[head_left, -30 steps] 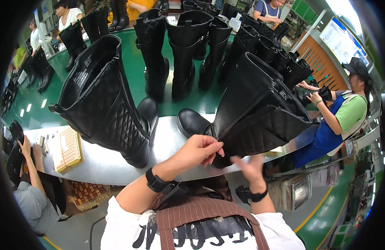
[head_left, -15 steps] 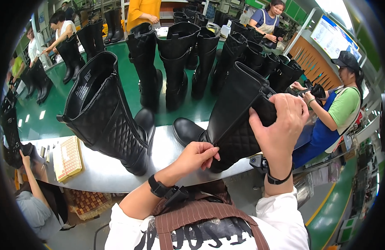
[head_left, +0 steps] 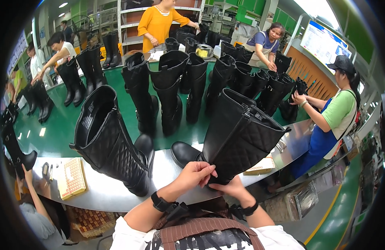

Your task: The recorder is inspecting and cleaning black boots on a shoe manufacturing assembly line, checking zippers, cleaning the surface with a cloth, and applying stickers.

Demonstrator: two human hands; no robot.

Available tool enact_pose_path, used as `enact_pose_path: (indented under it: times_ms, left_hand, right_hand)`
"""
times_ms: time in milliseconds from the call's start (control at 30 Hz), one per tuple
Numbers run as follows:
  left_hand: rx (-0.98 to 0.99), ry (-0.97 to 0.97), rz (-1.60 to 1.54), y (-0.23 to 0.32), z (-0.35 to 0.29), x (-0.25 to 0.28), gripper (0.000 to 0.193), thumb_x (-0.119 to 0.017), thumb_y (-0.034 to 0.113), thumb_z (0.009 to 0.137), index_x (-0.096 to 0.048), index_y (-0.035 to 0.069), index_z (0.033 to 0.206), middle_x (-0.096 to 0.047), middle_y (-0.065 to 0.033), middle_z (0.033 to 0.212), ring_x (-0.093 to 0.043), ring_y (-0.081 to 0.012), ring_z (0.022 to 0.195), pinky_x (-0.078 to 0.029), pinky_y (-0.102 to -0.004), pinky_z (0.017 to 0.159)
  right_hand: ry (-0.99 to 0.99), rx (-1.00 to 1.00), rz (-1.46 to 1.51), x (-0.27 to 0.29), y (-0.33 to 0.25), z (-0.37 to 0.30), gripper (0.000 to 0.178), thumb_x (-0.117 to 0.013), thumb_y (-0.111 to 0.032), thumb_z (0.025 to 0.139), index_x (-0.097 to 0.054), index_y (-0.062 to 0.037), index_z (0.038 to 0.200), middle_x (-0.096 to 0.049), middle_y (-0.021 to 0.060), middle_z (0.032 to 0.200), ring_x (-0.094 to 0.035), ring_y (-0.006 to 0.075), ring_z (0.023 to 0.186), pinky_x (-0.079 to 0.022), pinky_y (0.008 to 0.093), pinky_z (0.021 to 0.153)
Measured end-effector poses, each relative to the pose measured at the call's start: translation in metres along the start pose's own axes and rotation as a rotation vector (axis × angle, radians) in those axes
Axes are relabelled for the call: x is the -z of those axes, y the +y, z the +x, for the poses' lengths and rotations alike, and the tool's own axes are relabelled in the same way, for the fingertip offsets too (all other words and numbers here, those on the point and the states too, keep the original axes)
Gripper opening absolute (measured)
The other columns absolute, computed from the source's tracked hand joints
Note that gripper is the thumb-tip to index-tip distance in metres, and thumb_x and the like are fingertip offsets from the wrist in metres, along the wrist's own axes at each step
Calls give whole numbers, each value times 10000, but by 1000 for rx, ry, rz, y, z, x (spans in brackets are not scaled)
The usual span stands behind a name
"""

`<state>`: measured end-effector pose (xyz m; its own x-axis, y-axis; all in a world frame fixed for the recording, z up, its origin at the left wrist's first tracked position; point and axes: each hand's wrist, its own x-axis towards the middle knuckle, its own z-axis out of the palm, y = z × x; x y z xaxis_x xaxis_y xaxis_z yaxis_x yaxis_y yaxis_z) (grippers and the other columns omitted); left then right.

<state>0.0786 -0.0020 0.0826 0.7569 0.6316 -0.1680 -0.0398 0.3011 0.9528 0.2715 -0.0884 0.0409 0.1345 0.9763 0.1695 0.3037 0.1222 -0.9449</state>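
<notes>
The left hand [head_left: 196, 175] pinches thumb and forefinger narrow against the ankle of the near boot [head_left: 246, 143]; anything between them is too small to tell. Just right of it and lower, the right hand [head_left: 233, 189] meets the heel, fingers partly hidden, so its grip cannot be told. Above both hands the tall shaft leans right; a sideways tug with slack support at the heel could tip it. Smooth, leather-like black panel meets diamond quilting. Left of the left hand, a second quilted boot [head_left: 113, 146] stands on the shiny steel strip [head_left: 162, 166]
</notes>
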Motion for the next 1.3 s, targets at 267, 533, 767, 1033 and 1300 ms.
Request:
enact_pose_path:
  times_ms: [267,533,767,1033,1300]
  left_hand:
    - [-382,-15,-128,115,-69,-19,325,-491,232,1027,-620,0,839,-516,0,545,-463,-72,441,-351,-207,447]
    - [-447,89,170,117,-68,-24,316,-469,257,1035,-661,8,1002,-607,-1,693,-557,-44,625,-396,-187,578]
    - [58,133,666,38,-169,45,270,-642,255,935,-682,23,1067,-705,-69,892,-619,-117,782,-467,-252,723]
    - [-15,280,540,-1,-202,56,322,-608,155,936,-610,-30,1199,-639,-84,1202,-569,-176,1132,-454,-313,945]
    - [-160,198,-218,-22,-143,45,742,-297,575,998,-223,49,1517,-267,-185,1551,-380,-384,1366,-482,-446,981]
  right_hand:
    - [36,73,-232,-12,1,-3,386,-806,-176,740,-682,1,1060,-720,122,985,-693,240,890,-531,335,803]
    - [-109,125,-33,-19,-4,-2,514,-813,-162,741,-618,-13,1192,-687,129,1095,-657,245,992,-500,338,889]
    - [-373,-56,63,8,1,10,840,-885,-185,662,-469,40,1357,-520,134,1354,-479,252,1252,-355,353,1076]
    - [-249,-164,147,-6,20,0,685,-844,-117,690,-532,51,1277,-593,90,1238,-552,216,1133,-414,333,1012]
    - [-207,-205,149,-9,32,-5,644,-837,-106,699,-545,41,1255,-606,96,1207,-565,213,1101,-426,328,986]
